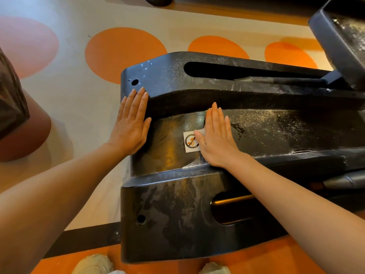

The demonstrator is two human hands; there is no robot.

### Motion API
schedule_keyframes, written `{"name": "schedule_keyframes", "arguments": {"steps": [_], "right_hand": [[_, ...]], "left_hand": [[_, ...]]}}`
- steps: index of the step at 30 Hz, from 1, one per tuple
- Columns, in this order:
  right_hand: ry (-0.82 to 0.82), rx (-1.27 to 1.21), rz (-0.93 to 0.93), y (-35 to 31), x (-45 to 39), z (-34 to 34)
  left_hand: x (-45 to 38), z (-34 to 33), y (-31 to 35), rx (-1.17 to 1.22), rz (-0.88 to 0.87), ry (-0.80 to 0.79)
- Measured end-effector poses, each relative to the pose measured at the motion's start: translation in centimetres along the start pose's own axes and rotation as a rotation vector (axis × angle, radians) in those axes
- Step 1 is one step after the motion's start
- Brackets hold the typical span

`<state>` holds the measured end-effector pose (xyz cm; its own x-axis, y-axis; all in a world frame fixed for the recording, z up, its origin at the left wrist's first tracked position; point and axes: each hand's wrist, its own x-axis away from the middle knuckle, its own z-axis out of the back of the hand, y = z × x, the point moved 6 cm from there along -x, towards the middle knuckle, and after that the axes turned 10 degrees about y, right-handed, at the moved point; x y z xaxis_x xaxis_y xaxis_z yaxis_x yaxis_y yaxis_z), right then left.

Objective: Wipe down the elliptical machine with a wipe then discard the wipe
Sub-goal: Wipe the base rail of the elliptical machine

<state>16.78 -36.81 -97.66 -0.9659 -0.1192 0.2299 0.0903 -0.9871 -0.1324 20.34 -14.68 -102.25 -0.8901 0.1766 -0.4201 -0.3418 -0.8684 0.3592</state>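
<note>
Elliptical machine [227, 95] rear cover, black, dusty. White sticker [190, 141] w/ crossed-out orange symbol, no legible text. Left hand [131, 125] flat, fingers straight, on cover edge. Right hand [215, 139] flat, pressing wipe [201, 132] beside sticker.

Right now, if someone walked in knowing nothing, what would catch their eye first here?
Two bare arms reach in from below: the left hand lies flat against the rear end of the black elliptical machine, and the right hand presses a pale wipe flat onto its middle, beside a small warning sticker. Behind the machine, big orange circles dot the cream floor.
</note>
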Motion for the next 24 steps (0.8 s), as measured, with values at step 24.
{"name": "schedule_keyframes", "arguments": {"steps": [24], "right_hand": [[0.008,-0.105,-0.26,5.2,-0.8,0.5]], "left_hand": [[-0.1,0.5,0.1,-0.019,-0.001,-0.02]]}}
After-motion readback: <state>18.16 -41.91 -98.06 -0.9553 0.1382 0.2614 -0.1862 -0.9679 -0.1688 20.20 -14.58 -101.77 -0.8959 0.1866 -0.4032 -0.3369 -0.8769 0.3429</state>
